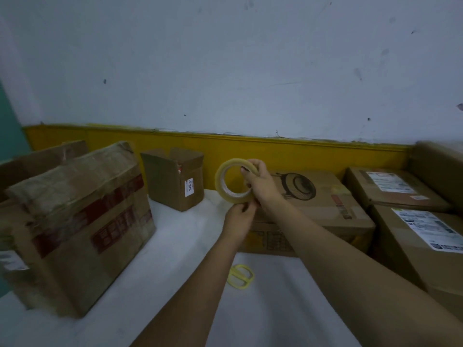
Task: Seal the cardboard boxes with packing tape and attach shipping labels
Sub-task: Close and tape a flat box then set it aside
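A roll of clear, yellowish packing tape (235, 181) is held upright in the air above the white surface (175, 246), its open centre turned toward the camera. The roll is gripped at its upper right rim by the right hand (260, 182), whose fingers are curled over the outer edge and into the hole. The lower right edge of the roll is pinched by the left hand (239, 220), with thumb and fingertips closed together on the tape just beneath the right hand; whether a loose tape end is caught there cannot be told. The two hands are almost touching, the left below the right.

Directly behind the hands lies a flat brown cardboard box printed with a black fan drawing (313, 199). To its right, two brown cardboard boxes with white shipping labels (411, 216) are stacked against the edge of the view. Behind and left of the roll stands a small brown cardboard box with open flaps and a white sticker (172, 179). At the far left a large, worn brown carton with red printing (80, 221) is set on the surface. Near the left forearm, pale yellow scissor handles (241, 276) lie on the surface, well below the roll.
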The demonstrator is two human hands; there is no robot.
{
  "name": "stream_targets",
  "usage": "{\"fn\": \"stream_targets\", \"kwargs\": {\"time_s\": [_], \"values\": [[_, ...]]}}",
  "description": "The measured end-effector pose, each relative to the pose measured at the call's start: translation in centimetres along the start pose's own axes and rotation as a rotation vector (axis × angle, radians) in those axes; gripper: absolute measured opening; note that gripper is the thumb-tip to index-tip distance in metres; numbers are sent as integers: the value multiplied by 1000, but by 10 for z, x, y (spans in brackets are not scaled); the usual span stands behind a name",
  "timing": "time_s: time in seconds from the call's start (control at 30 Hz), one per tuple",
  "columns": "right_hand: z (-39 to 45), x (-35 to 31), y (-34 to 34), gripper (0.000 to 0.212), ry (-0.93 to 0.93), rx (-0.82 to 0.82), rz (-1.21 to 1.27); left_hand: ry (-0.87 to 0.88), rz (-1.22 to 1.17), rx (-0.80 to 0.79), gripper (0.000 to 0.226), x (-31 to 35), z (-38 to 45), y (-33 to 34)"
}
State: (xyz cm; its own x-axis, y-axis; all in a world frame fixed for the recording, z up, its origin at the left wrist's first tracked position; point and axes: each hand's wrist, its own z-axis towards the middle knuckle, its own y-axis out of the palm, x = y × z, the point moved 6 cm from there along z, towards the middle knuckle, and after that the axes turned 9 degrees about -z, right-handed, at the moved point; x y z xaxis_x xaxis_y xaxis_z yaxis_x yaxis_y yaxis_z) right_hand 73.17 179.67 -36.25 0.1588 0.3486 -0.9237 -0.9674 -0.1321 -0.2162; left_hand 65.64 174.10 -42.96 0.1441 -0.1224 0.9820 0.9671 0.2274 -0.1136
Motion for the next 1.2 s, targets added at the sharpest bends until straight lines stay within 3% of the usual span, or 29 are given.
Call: {"fn": "stream_targets", "kwargs": {"time_s": [0.2, 0.3, 0.4, 0.43, 0.5, 0.57, 0.73, 0.9, 0.97, 1.1, 1.2], "values": [[-2, -8, 2, 43, -28, -145, -141, 11, 24, -1, 32, -5, 4, 0], [-5, -3, -6, 47, -51, -217, -247, -10, -118, 46, 21, -7, 5, -2], [-5, 2, -14, 47, -27, -243, -266, -141, -447, 7, 74, -17, 12, -12], [-7, 4, -14, 48, -21, -262, -277, -169, -518, -76, 74, -17, 14, -13], [-11, 13, -11, 51, -17, -299, -320, -198, -618, -187, 49, -14, 14, -18], [-15, 18, -9, 57, -43, -316, -371, -238, -706, -158, 41, -17, 19, -28], [-24, 28, -3, 96, -109, -411, -483, -243, -406, -53, 24, -9, 30, -55], [-20, 48, 15, 132, -191, -581, -1182, -191, -318, 127, 20, -2, 40, -119], [-23, 51, 16, 130, -195, -647, -1283, -195, -169, 139, 23, -11, 37, -128], [-22, 55, 21, 120, -249, -678, -1353, -160, -96, 118, 37, -45, 36, -127], [-19, 58, 22, 115, -249, -675, -1381, -76, 71, 151, 31, -73, 36, -128]]}}
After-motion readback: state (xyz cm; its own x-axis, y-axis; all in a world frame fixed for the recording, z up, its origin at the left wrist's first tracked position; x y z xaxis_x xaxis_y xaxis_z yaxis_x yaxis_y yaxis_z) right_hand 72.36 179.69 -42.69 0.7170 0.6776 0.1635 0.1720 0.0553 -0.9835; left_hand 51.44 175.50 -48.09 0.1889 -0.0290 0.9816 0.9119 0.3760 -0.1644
